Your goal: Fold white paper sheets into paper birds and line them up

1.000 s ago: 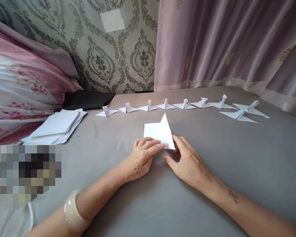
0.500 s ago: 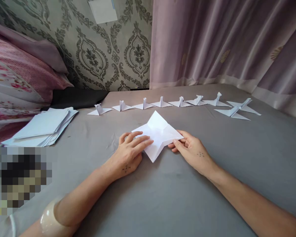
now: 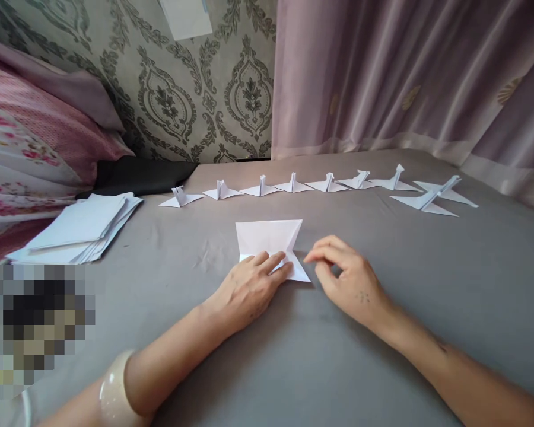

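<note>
Left grip (image 3: 254, 283) seemingly presses folded sheet (image 3: 267, 236), partly hiding it, paper figures (image 3: 293, 185) beyond.

Under the left hand (image 3: 253, 287), the folded sheet (image 3: 267, 236) is showing smooth, matt white paper; beneath it, the grey cover (image 3: 302, 367) is spreading as matt, faintly wrinkled cloth. Behind the grip, the bangle (image 3: 113, 391) is gleaming smooth and glossy. Beyond, the curtain (image 3: 360, 77) is hanging in softly shining cloth.

Soft, moderate light is cast from an unseen source, faint shadow is thrown beside the left forearm (image 3: 173, 350), sheen is caught on the curtain (image 3: 382, 77), edges are stretched, and the lower-left patch (image 3: 40, 326) is pixelated.
</note>
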`<control>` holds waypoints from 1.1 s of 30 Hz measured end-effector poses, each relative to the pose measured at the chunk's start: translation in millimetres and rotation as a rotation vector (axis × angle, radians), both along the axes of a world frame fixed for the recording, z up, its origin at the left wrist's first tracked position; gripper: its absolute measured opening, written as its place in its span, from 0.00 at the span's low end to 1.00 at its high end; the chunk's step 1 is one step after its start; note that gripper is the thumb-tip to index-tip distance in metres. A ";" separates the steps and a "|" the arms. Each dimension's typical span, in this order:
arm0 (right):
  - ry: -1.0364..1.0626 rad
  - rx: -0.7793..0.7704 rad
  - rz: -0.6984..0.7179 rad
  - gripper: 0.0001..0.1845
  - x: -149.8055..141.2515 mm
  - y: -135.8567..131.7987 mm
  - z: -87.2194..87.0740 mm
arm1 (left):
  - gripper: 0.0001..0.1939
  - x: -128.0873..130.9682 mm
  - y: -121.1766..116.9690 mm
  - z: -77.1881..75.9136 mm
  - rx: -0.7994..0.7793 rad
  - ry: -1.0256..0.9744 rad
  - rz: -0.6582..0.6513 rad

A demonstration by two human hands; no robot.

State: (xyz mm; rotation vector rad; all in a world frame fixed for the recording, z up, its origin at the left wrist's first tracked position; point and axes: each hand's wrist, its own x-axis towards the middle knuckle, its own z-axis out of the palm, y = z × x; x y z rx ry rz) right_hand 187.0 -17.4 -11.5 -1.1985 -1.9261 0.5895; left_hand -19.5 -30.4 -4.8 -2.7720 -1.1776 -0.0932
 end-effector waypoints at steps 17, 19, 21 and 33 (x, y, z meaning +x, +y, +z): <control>-0.746 0.190 -0.017 0.13 -10.2 -24.7 3.2 | 0.16 -3.1 6.7 0.6 -0.049 -0.142 -0.091; -0.751 0.194 -0.028 0.12 -8.1 -25.7 3.3 | 0.16 -0.8 2.7 0.7 -0.036 -0.128 -0.098; -0.751 0.191 -0.015 0.11 -4.9 -25.7 2.8 | 0.15 2.2 -1.4 1.1 -0.023 -0.097 -0.077; -0.451 -0.079 0.000 0.10 13.7 -13.9 2.6 | 0.17 14.0 4.5 19.9 -0.211 -0.184 0.224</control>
